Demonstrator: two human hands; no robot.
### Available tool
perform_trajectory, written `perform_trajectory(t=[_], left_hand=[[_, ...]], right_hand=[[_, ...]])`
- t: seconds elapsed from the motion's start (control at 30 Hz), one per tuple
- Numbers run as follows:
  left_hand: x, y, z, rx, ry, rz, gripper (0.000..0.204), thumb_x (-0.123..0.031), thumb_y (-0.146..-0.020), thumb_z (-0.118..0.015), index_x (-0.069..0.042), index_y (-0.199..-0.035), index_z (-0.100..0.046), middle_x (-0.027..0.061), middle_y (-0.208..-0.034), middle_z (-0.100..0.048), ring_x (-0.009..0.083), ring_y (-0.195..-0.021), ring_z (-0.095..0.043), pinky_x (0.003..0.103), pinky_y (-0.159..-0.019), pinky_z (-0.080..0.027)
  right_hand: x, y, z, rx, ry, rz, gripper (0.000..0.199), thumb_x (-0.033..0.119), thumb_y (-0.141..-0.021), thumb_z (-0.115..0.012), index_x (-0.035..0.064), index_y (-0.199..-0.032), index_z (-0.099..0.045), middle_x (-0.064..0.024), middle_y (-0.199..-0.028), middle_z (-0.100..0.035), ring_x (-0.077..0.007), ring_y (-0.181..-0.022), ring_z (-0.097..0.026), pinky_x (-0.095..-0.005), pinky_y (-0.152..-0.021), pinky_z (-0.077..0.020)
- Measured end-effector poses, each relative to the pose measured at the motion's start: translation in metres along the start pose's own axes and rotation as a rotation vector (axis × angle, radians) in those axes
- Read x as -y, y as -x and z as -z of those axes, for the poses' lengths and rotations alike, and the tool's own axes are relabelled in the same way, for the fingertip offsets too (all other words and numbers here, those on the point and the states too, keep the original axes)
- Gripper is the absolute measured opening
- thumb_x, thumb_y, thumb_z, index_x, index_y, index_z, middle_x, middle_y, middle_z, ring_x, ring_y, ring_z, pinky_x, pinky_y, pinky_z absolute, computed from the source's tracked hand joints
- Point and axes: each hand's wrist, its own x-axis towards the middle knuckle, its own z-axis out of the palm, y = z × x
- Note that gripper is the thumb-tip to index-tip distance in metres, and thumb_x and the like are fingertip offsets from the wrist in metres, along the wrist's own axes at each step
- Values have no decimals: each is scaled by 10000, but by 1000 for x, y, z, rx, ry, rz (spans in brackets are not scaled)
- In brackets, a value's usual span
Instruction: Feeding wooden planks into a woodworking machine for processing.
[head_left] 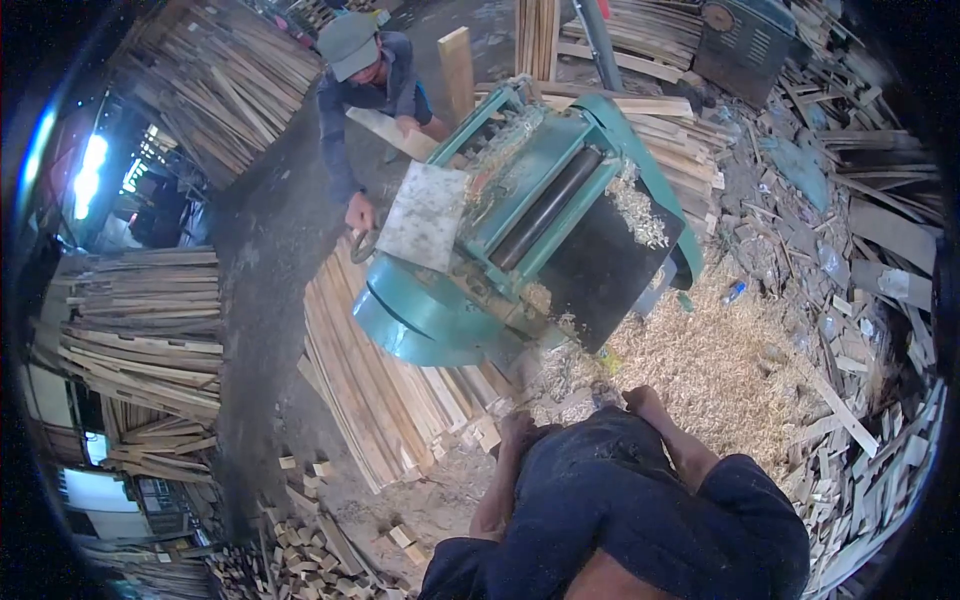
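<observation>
A green wood planer (425, 315) stands tilted across the middle of the view, with a dark roller (545, 210) and a black flat bed (605, 270) on its near side. Just short of it, my left hand (517, 430) is at the left side of my dark clothes, near the stacked boards. My right hand (643, 402) is by the right side of my clothes, over the shavings. Both are away from the planer, and their fingers are mostly hidden. Across the machine, a co-worker in a cap has one hand at a handwheel (362, 247) and the other on a pale board (390, 130).
Long boards (370, 390) lie stacked left of and beneath the planer. Wood shavings (710, 360) cover the floor at right, with scrap wood (850, 235) beyond. Short offcuts (300, 550) are heaped at lower left. More timber stacks (145, 330) line the left side.
</observation>
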Motion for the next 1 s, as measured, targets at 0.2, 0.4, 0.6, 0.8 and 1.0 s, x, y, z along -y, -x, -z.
perform_trajectory(t=[0.2, 0.4, 0.6, 0.8, 1.0], left_hand=[[5, -3, 1, -29, 101, 121, 252, -273, -751, -597, -23, -724, -603, 153, -766, -635, 289, -718, -624, 378, -620, -494], [13, -11, 5, -23, 4, 0, 268, -223, -807, -558, 27, -903, -558, 172, -793, -633, 264, -696, -632, 365, -581, -505], [-31, 12, 1, -28, 197, 250, 364, -211, -871, -516, 72, -1100, -515, 198, -885, -641, 277, -720, -644, 360, -579, -525], [-70, 32, -10, -144, 265, 256, 192, -161, -840, -519, -73, -671, -545, 15, -576, -495, 127, -499, -480, 289, -452, -395], [-75, 34, -10, -92, 287, 227, 196, -151, -848, -503, -80, -666, -519, 8, -559, -459, 116, -482, -450, 285, -432, -368]], right_hand=[[33, 10, 19, -12, -320, -440, 237, 247, -762, -620, 11, -759, -600, -160, -641, -601, -301, -619, -608, -405, -601, -480], [53, 6, 28, -55, -193, -371, 386, 340, -846, -568, 5, -670, -647, -161, -613, -624, -254, -575, -614, -369, -596, -483], [33, -1, 13, -44, -53, -227, 352, 304, -839, -570, -3, -683, -641, -169, -625, -623, -276, -594, -618, -381, -609, -479], [36, 1, 19, 15, -98, -422, 374, 329, -851, -523, 8, -704, -647, -159, -660, -634, -290, -652, -631, -393, -662, -484], [29, -5, 12, 51, -75, -444, 350, 322, -845, -522, 13, -731, -640, -160, -697, -640, -299, -686, -635, -391, -682, -489]])
